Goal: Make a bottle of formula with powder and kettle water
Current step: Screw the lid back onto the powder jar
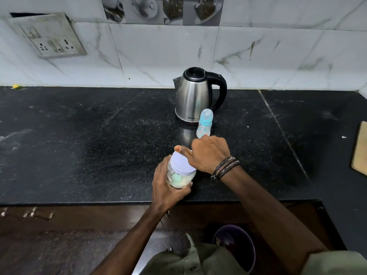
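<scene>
A clear jar of pale powder (179, 180) with a white lid (181, 162) stands near the front edge of the black counter (99, 145). My left hand (168, 185) grips the jar's body from the left. My right hand (208, 153) lies over the lid's far right side, thumb along the lid's top edge, fingers curled round it. A baby bottle (204, 124) with a blue collar and clear cap stands just beyond my right hand. A steel kettle (193, 95) with a black handle and shut lid stands behind the bottle.
A tiled wall with a socket panel (49, 35) rises behind the counter. A wooden board (360, 148) pokes in at the right edge. Below the counter front sits a dark purple bucket (236, 246) on the floor.
</scene>
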Tool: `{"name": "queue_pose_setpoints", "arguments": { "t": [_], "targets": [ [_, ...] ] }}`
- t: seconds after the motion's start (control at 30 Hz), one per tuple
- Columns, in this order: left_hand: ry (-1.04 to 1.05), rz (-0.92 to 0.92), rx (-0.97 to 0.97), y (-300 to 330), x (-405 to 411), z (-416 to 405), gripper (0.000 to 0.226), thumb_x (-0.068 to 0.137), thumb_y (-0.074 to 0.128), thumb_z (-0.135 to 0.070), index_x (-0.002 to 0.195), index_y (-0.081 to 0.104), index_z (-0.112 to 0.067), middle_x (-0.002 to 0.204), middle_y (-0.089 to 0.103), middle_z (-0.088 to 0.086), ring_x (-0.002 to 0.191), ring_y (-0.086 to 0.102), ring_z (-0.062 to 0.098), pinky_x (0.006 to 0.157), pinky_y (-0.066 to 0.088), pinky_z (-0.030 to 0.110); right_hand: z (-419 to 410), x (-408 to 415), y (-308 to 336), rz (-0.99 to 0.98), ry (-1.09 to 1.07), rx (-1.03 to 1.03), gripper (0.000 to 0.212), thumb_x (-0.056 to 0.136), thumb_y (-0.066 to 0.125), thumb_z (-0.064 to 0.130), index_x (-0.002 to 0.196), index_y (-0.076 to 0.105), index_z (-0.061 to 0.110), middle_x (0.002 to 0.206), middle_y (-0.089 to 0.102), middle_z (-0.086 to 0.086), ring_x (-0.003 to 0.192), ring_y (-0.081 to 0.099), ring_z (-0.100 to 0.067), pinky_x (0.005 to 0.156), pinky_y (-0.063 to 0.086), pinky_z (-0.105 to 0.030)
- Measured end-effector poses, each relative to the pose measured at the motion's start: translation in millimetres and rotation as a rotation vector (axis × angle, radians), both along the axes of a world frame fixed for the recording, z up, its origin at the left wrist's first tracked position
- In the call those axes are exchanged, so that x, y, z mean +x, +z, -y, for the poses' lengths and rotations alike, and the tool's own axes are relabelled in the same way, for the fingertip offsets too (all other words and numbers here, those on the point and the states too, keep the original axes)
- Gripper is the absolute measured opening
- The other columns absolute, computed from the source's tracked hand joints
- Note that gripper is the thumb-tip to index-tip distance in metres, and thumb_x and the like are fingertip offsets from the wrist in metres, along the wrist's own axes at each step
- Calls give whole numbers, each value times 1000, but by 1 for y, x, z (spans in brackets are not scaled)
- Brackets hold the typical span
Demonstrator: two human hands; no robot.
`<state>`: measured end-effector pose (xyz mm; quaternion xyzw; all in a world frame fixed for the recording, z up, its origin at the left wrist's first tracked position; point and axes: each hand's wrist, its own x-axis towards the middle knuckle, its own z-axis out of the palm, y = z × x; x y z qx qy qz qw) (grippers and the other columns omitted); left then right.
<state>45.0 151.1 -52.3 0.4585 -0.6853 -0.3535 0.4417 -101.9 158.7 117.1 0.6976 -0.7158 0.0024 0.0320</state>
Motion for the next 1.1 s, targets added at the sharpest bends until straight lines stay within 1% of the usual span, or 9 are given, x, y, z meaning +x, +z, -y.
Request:
{"name": "queue_pose_setpoints", "arguments": {
  "t": [0.07,0.13,0.2,0.27,0.4,0.57,0.97,1.03,1.1],
  "targets": [
    [-1,6,4,1,0,1,100,57,93,-35,144,48,-10,139,59,6,130,57,29,101,49,54,0,-4,8,50,39,27,67,93,26,73,80,57,15,97,69,-14,91,65,-34,66,36,-34],
    [7,10,8,1,-1,1,100,57,93,-36,144,48,-12,138,59,5,129,57,27,100,50,54,3,-7,15,144,146,193,62,89,40,74,111,56,18,113,61,-14,103,61,-34,74,44,-37],
    [8,4,18,3,-1,1,101,57,93,-37,144,47,-15,136,59,2,128,57,23,100,51,51,4,-5,18,161,226,403,78,84,62,65,149,28,36,131,45,-15,114,55,-33,90,49,-41],
    [6,0,22,7,-2,0,100,56,90,-36,144,47,-17,134,60,-1,127,58,20,101,52,49,6,-1,15,114,281,476,93,81,74,48,153,14,45,135,37,-15,114,54,-36,96,50,-46],
    [10,4,-2,8,-2,-1,99,55,90,-37,142,47,-20,134,60,-2,125,58,20,103,51,47,4,6,15,68,342,379,74,85,73,32,148,33,38,128,50,-10,117,52,-31,92,49,-41],
    [13,22,-18,5,0,-3,100,54,93,-32,142,50,-13,135,60,0,127,57,22,101,51,48,1,10,8,33,229,150,52,82,60,66,106,61,20,108,67,-8,99,64,-31,69,40,-34],
    [38,31,-36,13,-4,-5,95,57,87,-40,139,51,-11,137,59,3,127,56,25,102,49,49,-2,2,4,50,-13,37,68,96,21,70,74,53,14,94,71,-13,88,66,-32,66,34,-33],
    [40,47,-45,15,-4,-3,95,57,88,-39,140,50,-12,137,59,2,127,56,23,103,49,48,1,-6,6,108,104,110,67,92,31,73,104,56,12,108,66,-15,99,64,-34,70,42,-35],
    [42,44,-30,16,-4,-1,97,57,88,-39,141,49,-13,136,58,3,127,56,24,102,50,48,4,-9,13,194,205,301,79,83,54,72,144,34,27,125,53,-15,112,57,-34,85,49,-40]
  ]
}}
